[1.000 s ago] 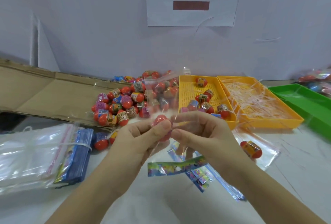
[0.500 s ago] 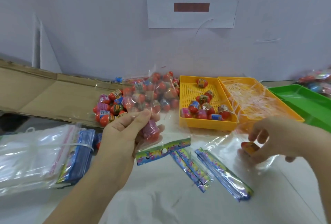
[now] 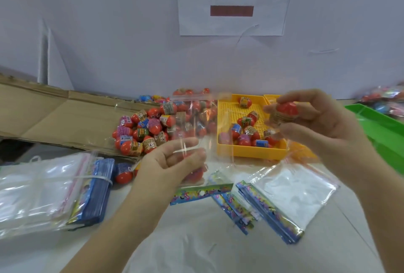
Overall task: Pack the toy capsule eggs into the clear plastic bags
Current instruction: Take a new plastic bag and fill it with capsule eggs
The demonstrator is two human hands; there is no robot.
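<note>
My left hand (image 3: 172, 163) holds a clear plastic bag (image 3: 196, 128) upright, mouth up, with its colourful header strip (image 3: 201, 193) hanging below. A red shape shows inside the bag near my palm. My right hand (image 3: 314, 124) is raised to the right of the bag's mouth and pinches a red capsule egg (image 3: 285, 110) with a printed label. A pile of loose capsule eggs (image 3: 142, 133) lies behind the bag on cardboard. More eggs sit in a yellow tray (image 3: 251, 152).
A banded stack of clear bags (image 3: 43, 189) lies at the left. Loose empty bags with colourful headers (image 3: 273, 207) lie at the front right. A second yellow tray (image 3: 271, 98) and a green tray (image 3: 380, 124) stand to the right. Flattened cardboard (image 3: 54, 115) lies behind.
My right hand picked an egg up off the table at the right and lifted it toward the bag's mouth. My left hand kept the bag upright.
</note>
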